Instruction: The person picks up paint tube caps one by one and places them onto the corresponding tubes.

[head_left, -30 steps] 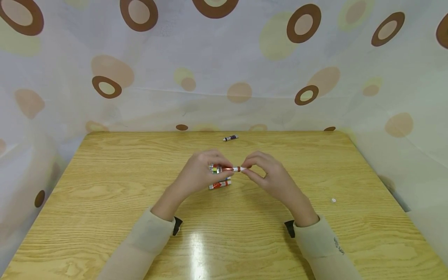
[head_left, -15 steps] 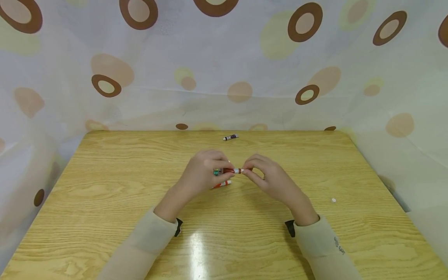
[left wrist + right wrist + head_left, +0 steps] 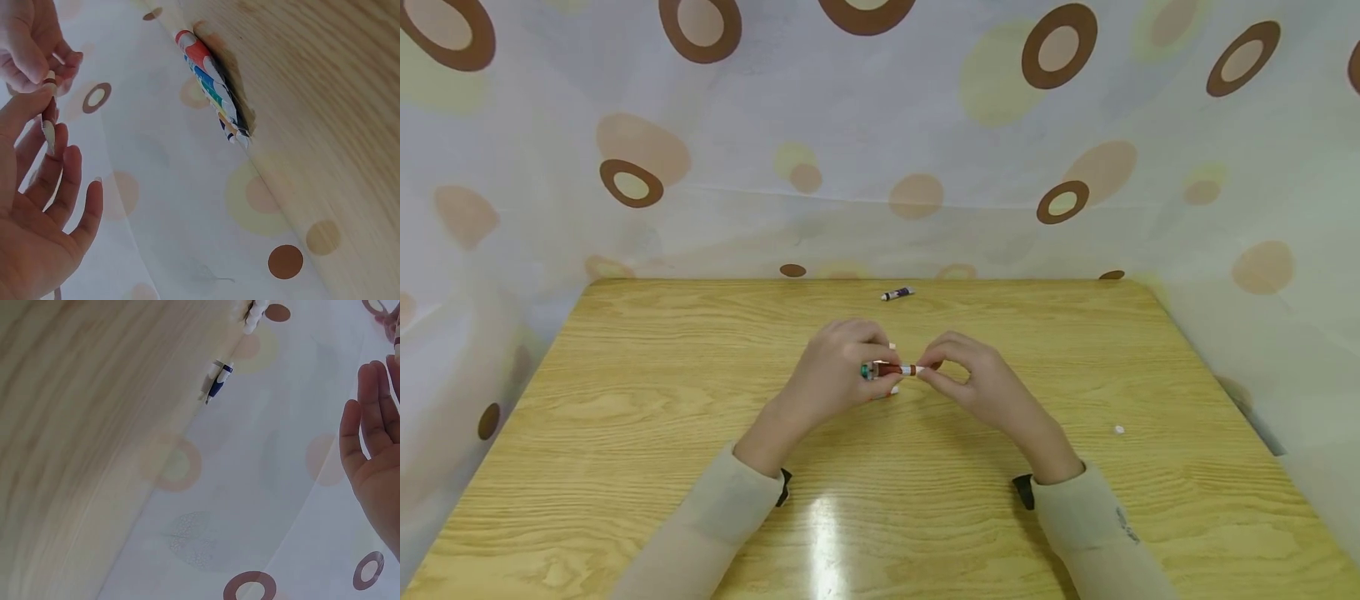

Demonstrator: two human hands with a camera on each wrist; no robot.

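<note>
Hands meet at the middle of the head view, just above the desk (image 3: 625, 400). The left hand (image 3: 831, 375) curls round a small bundle of markers (image 3: 871, 370), coloured ends showing at its fingertips. The right hand (image 3: 973, 379) pinches the end of one red-and-white marker (image 3: 898, 368) that pokes out of that bundle. In the left wrist view the same thin marker sits between the fingertips (image 3: 47, 103) of both hands.

Judging from this, the step in hand is working that one marker against the bundle, either sliding it in or drawing it out; which one cannot be told. The next move seems to call for a steady left grip so the rest do not slip.

A further red marker lies partly hidden on the desk below the left hand. A dark blue-and-white marker (image 3: 897, 293) lies well apart near the desk's far edge, at upper centre. A tiny white speck (image 3: 1119, 430) sits at right. Spotted cloth (image 3: 1075, 125) hangs behind. No writing on the markers is readable.
</note>
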